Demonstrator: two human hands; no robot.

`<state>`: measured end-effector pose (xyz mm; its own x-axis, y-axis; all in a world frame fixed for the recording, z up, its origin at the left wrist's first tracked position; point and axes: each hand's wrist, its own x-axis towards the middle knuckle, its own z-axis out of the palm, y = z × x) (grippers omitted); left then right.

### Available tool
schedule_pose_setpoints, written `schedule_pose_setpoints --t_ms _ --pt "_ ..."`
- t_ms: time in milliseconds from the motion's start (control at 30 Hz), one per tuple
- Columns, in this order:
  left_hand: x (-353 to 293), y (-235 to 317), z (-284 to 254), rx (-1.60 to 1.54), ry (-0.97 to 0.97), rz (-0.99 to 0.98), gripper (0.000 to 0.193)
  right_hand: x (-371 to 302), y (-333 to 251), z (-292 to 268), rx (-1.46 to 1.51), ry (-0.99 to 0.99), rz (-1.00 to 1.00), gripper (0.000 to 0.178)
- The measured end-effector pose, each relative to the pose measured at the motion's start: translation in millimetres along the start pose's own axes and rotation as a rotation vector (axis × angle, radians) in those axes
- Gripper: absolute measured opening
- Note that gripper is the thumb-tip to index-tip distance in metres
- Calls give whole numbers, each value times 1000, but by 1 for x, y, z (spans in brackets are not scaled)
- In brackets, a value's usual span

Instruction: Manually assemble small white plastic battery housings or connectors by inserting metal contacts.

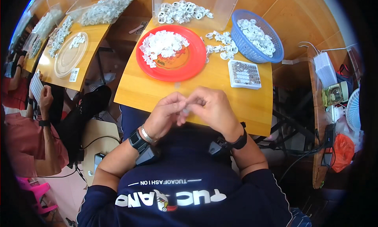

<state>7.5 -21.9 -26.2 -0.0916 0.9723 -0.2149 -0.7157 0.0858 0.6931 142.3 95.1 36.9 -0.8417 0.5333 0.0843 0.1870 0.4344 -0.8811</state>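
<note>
My left hand [165,113] and my right hand [214,109] meet above the near edge of the yellow wooden table [134,87]. Thumbs and fingers of both are pinched together around something small and pale between the fingertips, too blurred to name. Beyond them lies a red plate [195,67] with a heap of small white pieces [163,44] on its left and back part. Right of the plate, a white square tray [246,85] holds rows of small round greyish parts.
A blue basket [242,50] full of white ring-like pieces stands at the back right, with loose ones [223,48] beside it. Behind the plate, a clear bin [220,6] holds more. At left, a co-worker's hand [46,99] holds a white ridged strip; a small fan [353,109] is far right.
</note>
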Motion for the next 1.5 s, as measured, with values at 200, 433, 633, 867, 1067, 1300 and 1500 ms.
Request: schedule_pose_setpoints --t_ms 200,433,633,867,1067,1300,1500 --pt "1 -1 -3 -102 -96 -3 18 10 19 -11 287 -162 191 15" --pt "5 -3 -4 -273 -133 19 22 2 34 -5 476 -73 169 7" --pt "7 -2 -2 -269 -152 48 22 -9 19 1 150 91 -75 8" --pt "3 2 -3 -187 -100 88 21 -7 22 -16 -72 180 -170 8" --pt "2 6 -5 -222 -64 132 21 -7 64 -94 -481 532 143 14" --pt "6 4 -6 -228 -59 124 22 -9 88 -106 -618 474 195 14" --pt "5 5 -6 -203 -45 128 21 -2 86 -104 -658 406 196 10"
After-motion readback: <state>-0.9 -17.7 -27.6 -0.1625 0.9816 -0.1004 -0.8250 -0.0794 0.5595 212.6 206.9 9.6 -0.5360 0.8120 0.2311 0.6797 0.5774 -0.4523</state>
